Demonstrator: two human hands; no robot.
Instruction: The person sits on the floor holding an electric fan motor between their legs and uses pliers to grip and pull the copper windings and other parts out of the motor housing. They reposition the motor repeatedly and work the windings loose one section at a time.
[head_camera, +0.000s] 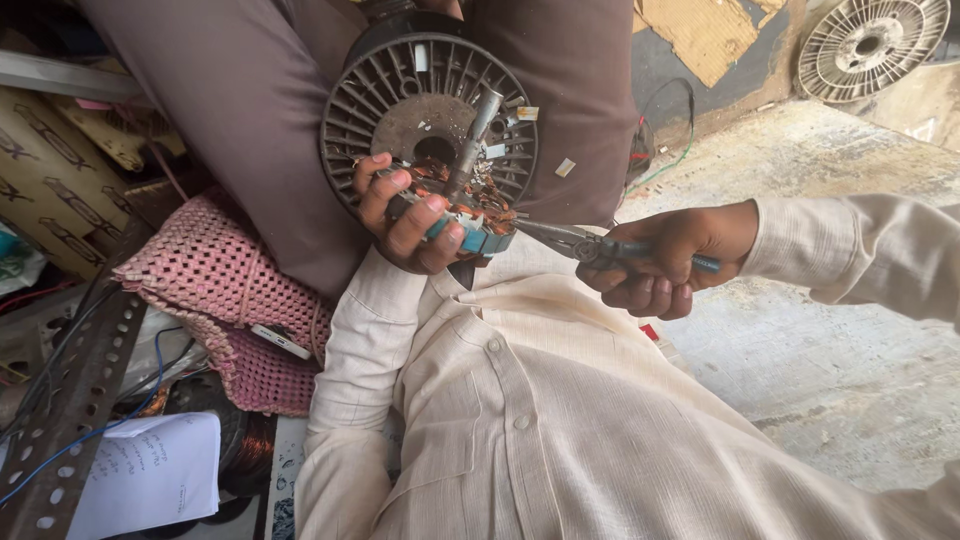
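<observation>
Here our left hand (410, 215) clasps the motor stator (430, 130); our right hand (665, 262) clenches pliers (575, 240), tips touching its copper winding (480, 200).

Two hands: left hand (410, 215), right hand (665, 260). One pair of pliers (575, 240). One wound stator (470, 205) with one steel shaft (475, 140). Two ribbed round housings: dark housing (400, 90), pale housing (870, 45). One pink woven mat (225, 295). One perforated metal angle bar (75, 400). One paper sheet (155, 475).
</observation>
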